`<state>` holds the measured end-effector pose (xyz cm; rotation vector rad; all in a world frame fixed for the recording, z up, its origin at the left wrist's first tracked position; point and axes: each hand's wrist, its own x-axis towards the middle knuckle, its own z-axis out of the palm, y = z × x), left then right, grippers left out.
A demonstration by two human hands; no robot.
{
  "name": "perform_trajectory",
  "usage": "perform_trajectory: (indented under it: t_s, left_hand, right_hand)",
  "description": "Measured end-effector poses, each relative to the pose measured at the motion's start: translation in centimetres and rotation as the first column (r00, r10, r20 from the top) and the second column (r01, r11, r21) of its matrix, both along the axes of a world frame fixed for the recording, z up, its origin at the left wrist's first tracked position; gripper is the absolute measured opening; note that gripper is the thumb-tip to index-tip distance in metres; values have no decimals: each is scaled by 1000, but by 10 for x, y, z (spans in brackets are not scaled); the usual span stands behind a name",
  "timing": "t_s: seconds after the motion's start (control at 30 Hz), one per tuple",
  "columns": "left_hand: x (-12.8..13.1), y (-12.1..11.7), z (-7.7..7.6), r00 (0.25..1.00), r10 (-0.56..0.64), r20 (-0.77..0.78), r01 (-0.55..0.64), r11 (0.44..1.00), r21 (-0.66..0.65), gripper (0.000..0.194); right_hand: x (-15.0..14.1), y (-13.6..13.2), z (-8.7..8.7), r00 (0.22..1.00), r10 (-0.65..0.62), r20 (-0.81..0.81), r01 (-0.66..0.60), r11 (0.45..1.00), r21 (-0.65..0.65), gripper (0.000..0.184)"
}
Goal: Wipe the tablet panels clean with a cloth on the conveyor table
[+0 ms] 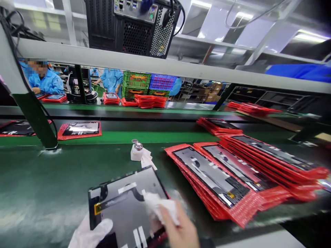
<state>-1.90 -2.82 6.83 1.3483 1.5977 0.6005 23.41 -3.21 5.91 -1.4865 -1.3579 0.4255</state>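
A tablet screen panel (124, 203), grey-backed with black edges and white strips, is tilted up over the green bench in front of me. My left hand (91, 232), in a white glove, grips its lower left edge, thumb on the panel's back. My right hand (179, 225), bare and a little blurred, pinches a white wipe (161, 206) against the panel's right side. Beyond the panel stands a white dispenser bottle (136, 152) with a metal top, white wipes (148, 160) lying beside it.
Stacks of similar panels on red bubble bags (204, 175) fill the bench's right side. A bagged panel (81, 129) lies on the green belt at left. A post (36, 120) and an overhead beam (165, 65) frame the bench. Co-workers in blue (48, 82) are behind.
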Motion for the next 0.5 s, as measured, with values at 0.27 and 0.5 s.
perform_trajectory:
  t_s: [0.27,0.5]
  left_hand:
    - [8,27,-19,869,-435,-237,481,628,611,32]
    - [28,26,-64,974,-226,33,204,927,314,53]
  right_hand:
    - [56,36,4,811,-179,-556,195,980,-31,43]
    - [41,48,-42,861,9,508,27,998,-64,24]
